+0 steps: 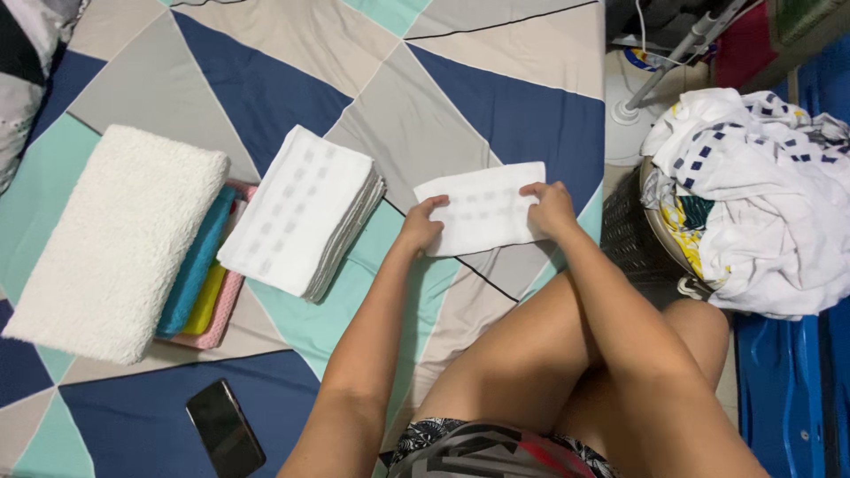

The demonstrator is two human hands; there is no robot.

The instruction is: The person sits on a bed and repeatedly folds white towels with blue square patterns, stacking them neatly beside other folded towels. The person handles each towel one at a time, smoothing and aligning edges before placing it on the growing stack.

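A small white folded towel (pixel 482 208) lies flat on the patterned bedsheet (pixel 266 80). My left hand (pixel 421 226) grips its left edge and my right hand (pixel 551 209) grips its right edge, both with fingers closed on the cloth. To the left sits a stack of folded white towels (pixel 301 212) with faint square marks. Further left is a thick fluffy white towel (pixel 111 239) resting on a pile of teal, yellow and pink folded cloths (pixel 205 283).
A black phone (pixel 225 428) lies on the sheet near the lower left. At the right, a dark basket (pixel 630 235) holds a heap of white laundry (pixel 753 195) with blue squares. A fan base (pixel 633 106) stands beyond the bed's edge.
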